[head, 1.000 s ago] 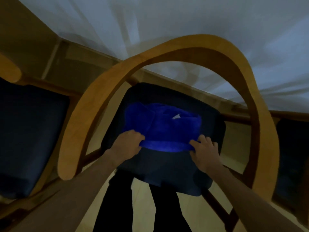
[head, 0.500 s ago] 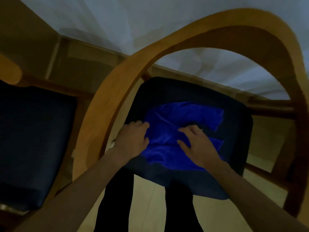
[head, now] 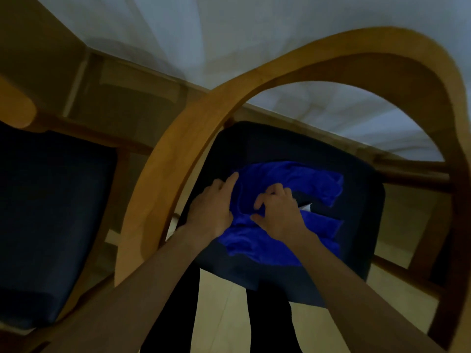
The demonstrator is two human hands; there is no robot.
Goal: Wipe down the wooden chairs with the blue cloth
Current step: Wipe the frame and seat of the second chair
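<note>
A blue cloth (head: 283, 240) lies crumpled on the dark seat cushion (head: 351, 250) of a wooden chair, whose curved back rail (head: 178, 154) arches over the seat. My left hand (head: 212, 207) rests on the cloth's left edge, fingers stretched forward. My right hand (head: 279, 212) presses on the middle of the cloth with curled fingers pinching a fold. A small white tag (head: 305, 207) shows beside my right hand.
A second wooden chair with a dark cushion (head: 51, 220) stands close on the left. A table draped in a white cloth (head: 229, 42) lies beyond the chairs. My dark trouser legs (head: 173, 314) stand on the pale floor below the seat.
Both hands moved from the cloth's near edge onto the cloth and came closer together. The right hand's fingers curled into a fold. The view shifted left, so the chair sits further right.
</note>
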